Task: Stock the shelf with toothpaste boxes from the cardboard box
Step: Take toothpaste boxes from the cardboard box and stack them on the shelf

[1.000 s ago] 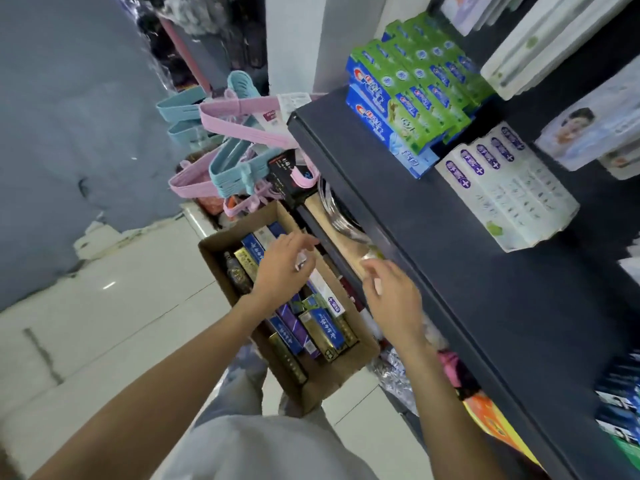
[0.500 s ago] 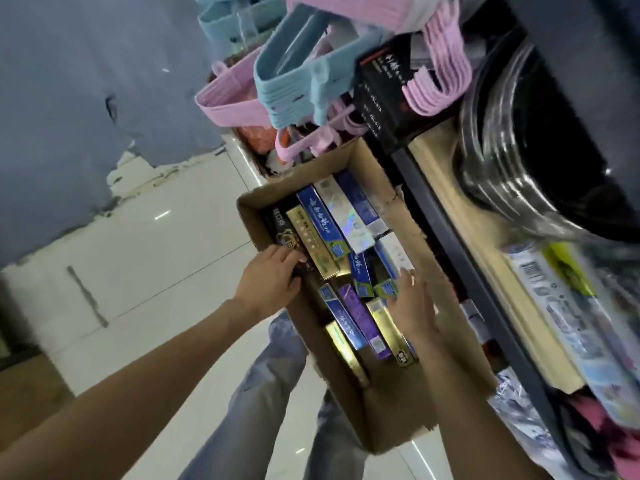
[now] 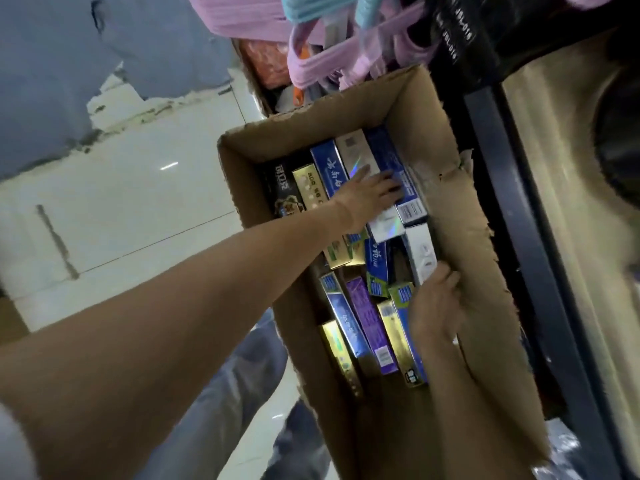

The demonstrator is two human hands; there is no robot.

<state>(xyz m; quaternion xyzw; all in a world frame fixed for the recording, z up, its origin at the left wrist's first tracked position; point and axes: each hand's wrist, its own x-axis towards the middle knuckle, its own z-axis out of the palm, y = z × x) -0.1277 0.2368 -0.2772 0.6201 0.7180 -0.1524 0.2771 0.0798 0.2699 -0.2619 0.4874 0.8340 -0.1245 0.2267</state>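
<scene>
From the head camera, an open cardboard box (image 3: 464, 237) sits on a pale tiled floor (image 3: 131, 202), pressed against the dark frame of a shelf (image 3: 526, 244) along its right side. Its top edges are torn and ragged, most of all on the right wall.

Toothpaste boxes (image 3: 363, 317) fill the bottom, lying flat and mostly lengthwise. At the far end, from the left wall to the right, lie a black box (image 3: 277, 188), a gold box (image 3: 308, 185), a blue box (image 3: 327, 164), a silver box (image 3: 353, 150) with a rainbow sheen, and a dark blue box (image 3: 388, 154). Near the near end lie another gold one, a blue one, a purple box (image 3: 370, 327) and a gold-and-blue one, some tilted on edge. A white box (image 3: 420, 251) lies by the right wall.

The left hand (image 3: 367, 195) reaches across the far end, its fingers spread and fairly straight, resting on the silver and dark blue boxes without closing round them. The right hand (image 3: 433, 306) is by the right wall, at the near end of the white box; its fingers bend down among the boxes, and I cannot tell whether they grasp anything.

Beyond the far wall of the box hang pink hangers (image 3: 311, 64) with a few blue ones. Jeans-clad legs (image 3: 221, 410) stand at the left of the box.
</scene>
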